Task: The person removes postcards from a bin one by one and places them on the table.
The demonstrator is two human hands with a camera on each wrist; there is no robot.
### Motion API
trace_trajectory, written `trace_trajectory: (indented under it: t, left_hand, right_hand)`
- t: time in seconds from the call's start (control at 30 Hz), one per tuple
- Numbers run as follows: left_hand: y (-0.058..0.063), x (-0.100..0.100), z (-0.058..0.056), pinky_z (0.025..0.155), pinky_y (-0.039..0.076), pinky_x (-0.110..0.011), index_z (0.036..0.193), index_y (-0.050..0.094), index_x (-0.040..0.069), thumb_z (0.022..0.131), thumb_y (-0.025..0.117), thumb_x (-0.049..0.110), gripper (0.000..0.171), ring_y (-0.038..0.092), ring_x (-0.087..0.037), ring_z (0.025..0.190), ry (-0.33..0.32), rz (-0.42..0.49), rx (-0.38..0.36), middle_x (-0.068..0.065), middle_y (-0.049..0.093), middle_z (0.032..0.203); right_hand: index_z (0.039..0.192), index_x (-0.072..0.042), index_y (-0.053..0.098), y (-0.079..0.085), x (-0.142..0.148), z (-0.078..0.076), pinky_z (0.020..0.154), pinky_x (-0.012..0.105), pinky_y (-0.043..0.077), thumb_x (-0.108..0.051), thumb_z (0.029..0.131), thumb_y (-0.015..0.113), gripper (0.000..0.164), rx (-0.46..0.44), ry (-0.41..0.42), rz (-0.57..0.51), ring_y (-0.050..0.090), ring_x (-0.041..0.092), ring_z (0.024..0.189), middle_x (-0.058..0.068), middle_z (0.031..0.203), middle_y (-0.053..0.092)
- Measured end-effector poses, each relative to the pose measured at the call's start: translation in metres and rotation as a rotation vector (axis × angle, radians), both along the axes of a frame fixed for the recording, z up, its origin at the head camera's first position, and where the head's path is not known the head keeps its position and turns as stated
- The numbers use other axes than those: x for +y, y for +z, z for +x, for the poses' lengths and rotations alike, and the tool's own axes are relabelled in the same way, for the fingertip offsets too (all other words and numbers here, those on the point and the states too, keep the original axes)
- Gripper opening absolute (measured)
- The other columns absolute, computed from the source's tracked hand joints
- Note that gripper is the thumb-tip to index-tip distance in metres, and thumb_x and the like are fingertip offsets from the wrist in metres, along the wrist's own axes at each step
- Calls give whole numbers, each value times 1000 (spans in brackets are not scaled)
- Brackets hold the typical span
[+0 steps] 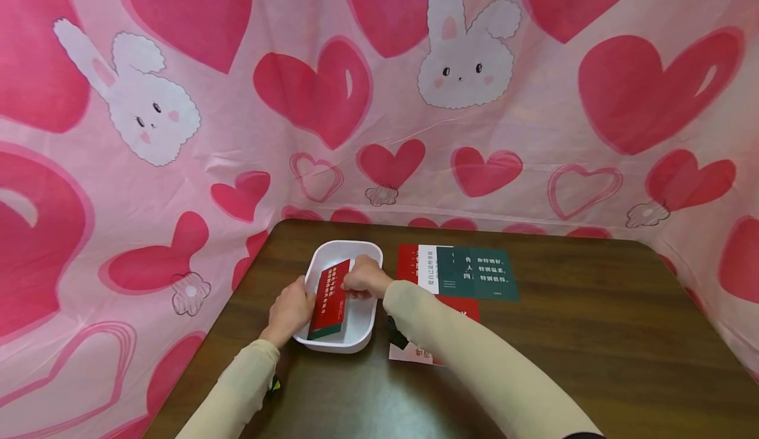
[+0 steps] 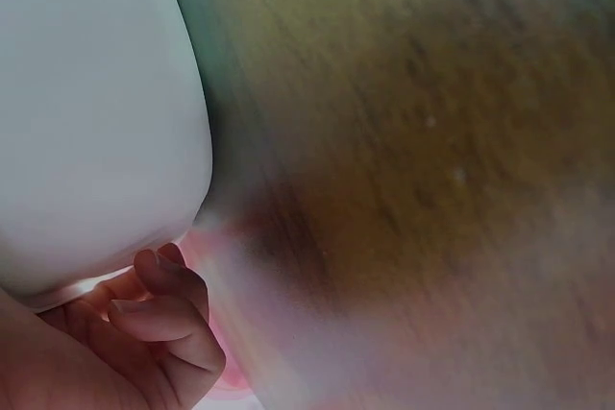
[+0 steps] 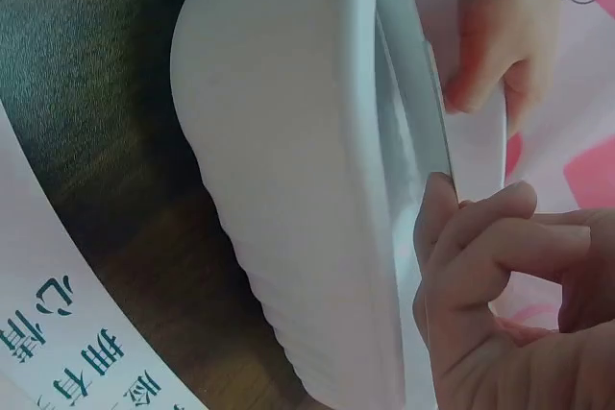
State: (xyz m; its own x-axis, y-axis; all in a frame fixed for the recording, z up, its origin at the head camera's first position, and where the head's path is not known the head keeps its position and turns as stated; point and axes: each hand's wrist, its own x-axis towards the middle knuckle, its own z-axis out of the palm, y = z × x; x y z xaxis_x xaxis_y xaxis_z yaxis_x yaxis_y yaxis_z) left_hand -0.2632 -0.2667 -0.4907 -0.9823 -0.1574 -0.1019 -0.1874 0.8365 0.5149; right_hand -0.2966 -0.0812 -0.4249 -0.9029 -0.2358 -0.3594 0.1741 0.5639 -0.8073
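Note:
A white plastic basin (image 1: pixel 360 325) stands on the table, its long side running away from me. Inside it leans a red card (image 1: pixel 332 300) with white writing, and a green strip shows along its near end. My right hand (image 1: pixel 366 277) reaches into the basin and pinches the card's right edge; in the right wrist view the fingertips (image 3: pixel 440 197) meet the edge of a thin card (image 3: pixel 420 93). My left hand (image 1: pixel 290 310) grips the basin's left rim, thumb on top. Its curled fingers (image 2: pixel 168 309) sit against the basin's outer side in the left wrist view.
Right of the basin lie several printed cards: a dark green card (image 1: pixel 486 274), a white card (image 1: pixel 428 269), a red card (image 1: pixel 465 306) and a pinkish card (image 1: pixel 409 353) partly under my right sleeve (image 1: pixel 439 327). A pink cloth (image 1: pixel 415 122) with hearts and rabbits hangs around the wooden table (image 1: pixel 581 320).

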Motion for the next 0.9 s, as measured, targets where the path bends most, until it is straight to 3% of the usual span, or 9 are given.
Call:
trace_trajectory:
  t: [0.2, 0.57, 0.9]
  left_hand:
    - [0, 0, -1, 93, 54, -65, 144, 50, -8, 100, 64, 16, 52, 65, -43, 106, -18, -32, 30, -30, 63, 129]
    - [0, 2, 0, 95, 53, -66, 145, 49, -8, 101, 62, 15, 51, 65, -44, 111, 0, -15, 8, -30, 62, 132]
    - [0, 1, -1, 94, 53, -66, 145, 49, -7, 101, 62, 16, 51, 65, -43, 109, -3, 1, 2, -29, 63, 131]
  right_hand:
    - [78, 3, 63, -1, 3, -1, 42, 24, 41, -5, 90, 77, 20, 67, 30, 85, 51, 17, 44, 11, 55, 62]
    - [84, 2, 66, -4, 9, -5, 43, 24, 42, -11, 92, 79, 20, 68, 14, 88, 70, 30, 60, 14, 61, 67]
    - [72, 1, 69, -2, 9, -3, 43, 24, 43, -11, 92, 78, 25, 90, 32, 99, 59, 21, 49, 13, 59, 66]
